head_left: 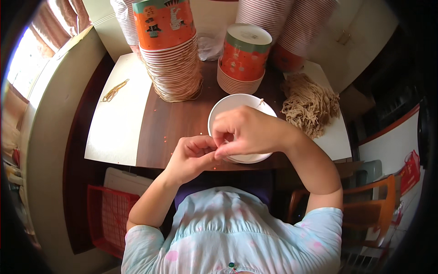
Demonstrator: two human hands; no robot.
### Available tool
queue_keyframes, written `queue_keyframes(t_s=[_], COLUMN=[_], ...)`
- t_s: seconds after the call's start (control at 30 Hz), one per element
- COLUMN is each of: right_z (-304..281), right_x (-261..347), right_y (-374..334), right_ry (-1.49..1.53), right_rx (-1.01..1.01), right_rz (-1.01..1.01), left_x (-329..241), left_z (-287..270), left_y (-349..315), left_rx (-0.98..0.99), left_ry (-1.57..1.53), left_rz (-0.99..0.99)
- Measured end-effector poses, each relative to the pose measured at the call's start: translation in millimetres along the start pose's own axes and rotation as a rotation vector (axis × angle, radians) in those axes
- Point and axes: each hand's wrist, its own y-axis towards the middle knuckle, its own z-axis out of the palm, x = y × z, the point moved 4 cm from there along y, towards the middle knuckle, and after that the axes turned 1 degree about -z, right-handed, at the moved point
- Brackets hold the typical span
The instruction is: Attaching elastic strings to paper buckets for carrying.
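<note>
White tub (224,107), beneath pinched fingers (232,149)

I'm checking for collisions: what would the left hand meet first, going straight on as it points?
Probably the right hand, before the white bowl; whether the hands already touch is unclear.

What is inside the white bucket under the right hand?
Inside the white bucket, a short strand shows near the far rim; the right hand hides the middle.
</note>
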Motion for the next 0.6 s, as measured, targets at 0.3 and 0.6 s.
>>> queue_keyframes(t_s=[0.3, 0.6], right_z=[-1, 38], right_x=[3, 3], right_y=[-31, -42], right_ry=[-0.470, -0.253], right_rx=[-0.744, -0.520], right_rz=[-0.142, -0.129], left_x=[6, 13], left_z=[-9, -10], left_y=[-11, -7], left_rx=[-0.024, 0.052], left_ry=[-0.071, -0.201], left_rz=[0.101, 0.095])
